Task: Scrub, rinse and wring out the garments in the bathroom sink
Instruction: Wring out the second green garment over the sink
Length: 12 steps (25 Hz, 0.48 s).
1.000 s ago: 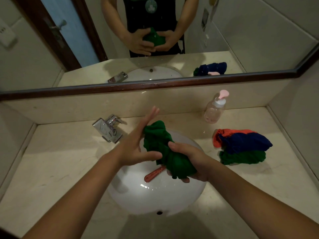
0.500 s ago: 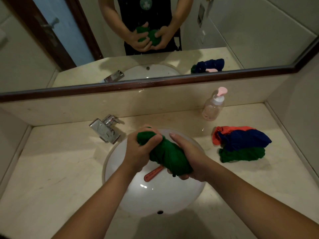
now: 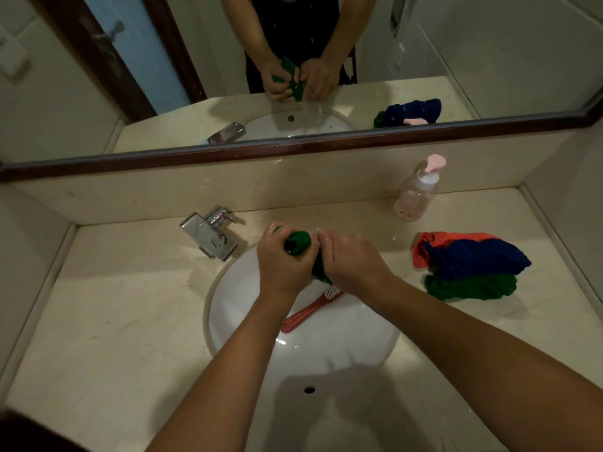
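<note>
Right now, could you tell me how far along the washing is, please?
Possibly done: the garment pile lies on the counter, washed or waiting I cannot tell. In hand: left hand and right hand grip the twisted green garment over the sink, wringing it. Left: setting it aside; the brush lies in the sink.

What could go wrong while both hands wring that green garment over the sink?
The left hand and right hand twist the green garment at the back of the sink, so water may run onto the counter. Splashes could reach the garment pile on the right. If dropped, it may land on the red brush below.
</note>
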Available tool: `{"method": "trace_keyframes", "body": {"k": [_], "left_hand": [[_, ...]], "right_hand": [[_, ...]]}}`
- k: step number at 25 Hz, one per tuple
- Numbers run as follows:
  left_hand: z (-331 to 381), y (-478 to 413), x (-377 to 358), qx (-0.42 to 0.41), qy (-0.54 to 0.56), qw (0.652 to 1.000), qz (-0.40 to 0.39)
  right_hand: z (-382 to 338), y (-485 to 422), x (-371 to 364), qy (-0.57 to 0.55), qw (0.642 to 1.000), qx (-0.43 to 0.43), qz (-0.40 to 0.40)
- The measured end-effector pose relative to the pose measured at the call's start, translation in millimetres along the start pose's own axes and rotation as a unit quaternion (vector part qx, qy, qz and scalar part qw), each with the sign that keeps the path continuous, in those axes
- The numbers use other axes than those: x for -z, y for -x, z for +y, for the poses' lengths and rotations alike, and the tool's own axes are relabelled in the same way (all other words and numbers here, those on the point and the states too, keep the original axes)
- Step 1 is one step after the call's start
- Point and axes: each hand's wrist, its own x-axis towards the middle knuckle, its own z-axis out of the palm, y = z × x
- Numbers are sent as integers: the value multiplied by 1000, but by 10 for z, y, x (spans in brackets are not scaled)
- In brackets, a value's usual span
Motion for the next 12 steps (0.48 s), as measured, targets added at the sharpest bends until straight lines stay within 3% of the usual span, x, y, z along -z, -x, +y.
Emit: {"method": "trace_keyframes", "body": {"k": [3, 4, 6, 8, 10, 12], "left_hand": [[-23, 15, -91, 101, 15, 995, 18], [-34, 26, -90, 120, 26, 992, 10], [-61, 27, -23, 133, 73, 988, -35], [-49, 13, 100, 105, 110, 983, -106], [-59, -12, 188, 62, 132, 978, -147], [-101, -37, 226, 35, 164, 977, -131]], "right_hand": [[91, -61, -65, 82, 995, 47, -17], [92, -62, -89, 73, 997, 26, -25], [67, -18, -47, -32, 995, -73, -53], [42, 99, 37, -206, 954, -184, -113], [-7, 217, 115, -326, 906, -219, -158], [-12, 262, 112, -339, 907, -187, -164]]}}
